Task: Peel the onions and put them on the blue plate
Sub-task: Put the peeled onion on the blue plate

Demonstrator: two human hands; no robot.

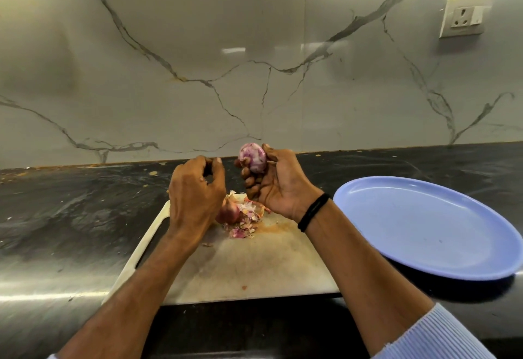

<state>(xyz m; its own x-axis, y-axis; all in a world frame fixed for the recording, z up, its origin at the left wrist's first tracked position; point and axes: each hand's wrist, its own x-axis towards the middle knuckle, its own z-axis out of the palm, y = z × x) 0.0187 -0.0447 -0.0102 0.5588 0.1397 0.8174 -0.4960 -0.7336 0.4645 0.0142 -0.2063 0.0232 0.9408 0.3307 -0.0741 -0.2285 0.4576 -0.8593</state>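
**Over the cutting board: one onion in hand, one lying below**

On the left, the dark, glossy bench (pixel 70 217) runs back to a marble-veined wall (pixel 198 75), with small crumbs scattered along the joint. A pale, stained cutting board (pixel 254 268) lies on the bench in front of the person, its handle slot on the left edge.

The left hand (pixel 195 191) hovers above the far left part of the board, back toward the camera. Its fingers are curled in toward the thumb and hold nothing that shows.

Just right of that hand and partly hidden under it, an unpeeled onion (pixel 228 212) with reddish-brown skin rests on the board. A small heap of torn peels (pixel 246 221), pink and papery, lies against it on its right side.

Above the heap, the right hand (pixel 274 186) is raised with the palm turned toward the camera. Its fingers and thumb are closed round a peeled onion (pixel 252 157), purple and white, which stands out above the fingertips, clear of the board. A black band (pixel 312 211) circles that wrist, and a light blue ribbed sleeve (pixel 433 336) shows at the bottom right.

Farther right, the blue plate (pixel 424 225) sits on the bench just beside the board. It carries no onion. High on the wall at the right, a white power socket (pixel 462 17) is mounted.
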